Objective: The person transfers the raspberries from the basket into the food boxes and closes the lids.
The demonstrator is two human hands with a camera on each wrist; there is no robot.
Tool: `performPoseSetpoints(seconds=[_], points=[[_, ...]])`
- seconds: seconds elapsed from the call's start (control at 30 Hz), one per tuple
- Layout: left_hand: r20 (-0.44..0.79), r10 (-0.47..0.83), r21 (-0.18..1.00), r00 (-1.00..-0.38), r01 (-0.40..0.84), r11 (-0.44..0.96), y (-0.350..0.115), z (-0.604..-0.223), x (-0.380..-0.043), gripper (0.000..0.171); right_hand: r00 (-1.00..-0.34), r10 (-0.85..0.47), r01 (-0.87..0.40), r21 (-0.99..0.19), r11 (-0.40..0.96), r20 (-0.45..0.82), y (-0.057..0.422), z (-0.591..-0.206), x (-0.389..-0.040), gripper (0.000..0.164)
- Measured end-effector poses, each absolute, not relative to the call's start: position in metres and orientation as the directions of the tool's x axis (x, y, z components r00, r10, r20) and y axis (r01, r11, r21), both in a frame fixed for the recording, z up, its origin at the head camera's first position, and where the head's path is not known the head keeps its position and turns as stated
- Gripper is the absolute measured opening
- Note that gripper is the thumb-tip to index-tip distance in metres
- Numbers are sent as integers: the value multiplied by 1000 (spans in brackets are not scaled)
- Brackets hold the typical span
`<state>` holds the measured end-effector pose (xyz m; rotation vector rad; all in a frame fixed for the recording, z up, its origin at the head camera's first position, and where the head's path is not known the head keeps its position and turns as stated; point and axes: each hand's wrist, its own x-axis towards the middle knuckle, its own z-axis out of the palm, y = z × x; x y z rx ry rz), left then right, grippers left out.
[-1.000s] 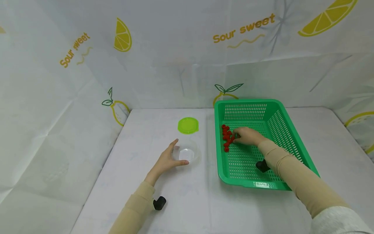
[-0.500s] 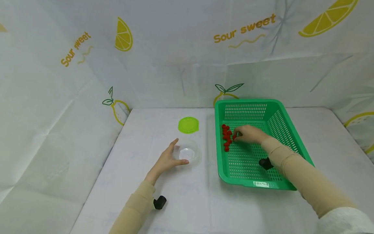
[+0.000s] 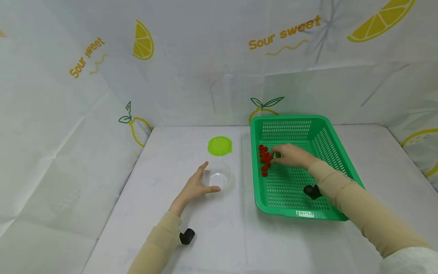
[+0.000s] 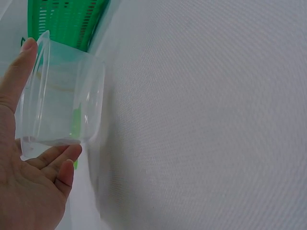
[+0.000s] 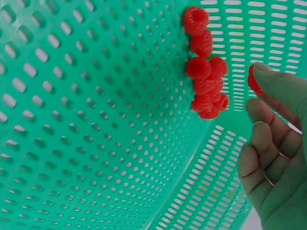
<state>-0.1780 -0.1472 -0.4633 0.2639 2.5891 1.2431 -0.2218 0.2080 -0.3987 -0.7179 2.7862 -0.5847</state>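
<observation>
My left hand [image 3: 195,186] is at the side of a clear plastic tub [image 3: 218,180], thumb and fingers spread around its wall. In the left wrist view the thumb lies along the rim of the tub [image 4: 62,96] and the other fingers touch its side. Inside a green basket [image 3: 259,205], my right hand [image 3: 292,156] pinches a red raspberry [image 5: 253,79] between thumb and fingertip. Several more raspberries [image 5: 206,84] lie in a cluster along the basket's left side, just beside this hand.
A lime-green lid [image 3: 220,146] lies flat on the white table [image 3: 219,236] behind the tub. White cloth with lemon prints [image 3: 205,76] hangs behind and at the left. A black wrist camera [image 3: 187,236] sits at the left wrist, another [image 3: 312,191] at the right.
My right hand has shifted slightly back and to the right, drawing a raspberry away from the cluster. The left hand and tub stay where they were.
</observation>
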Motion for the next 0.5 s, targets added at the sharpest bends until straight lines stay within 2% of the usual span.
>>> performPoseSetpoints(seconds=[0.27, 0.5], points=[[-156, 271, 791, -950, 44, 610, -147, -463, -178, 110, -865, -501, -448, -416, 792, -23, 200, -385, -217, 22], [-163, 265, 794, -950, 33, 607, -147, -464, -179, 110, -841, -541, -497, -445, 745, 33, 191, -373, -215, 20]])
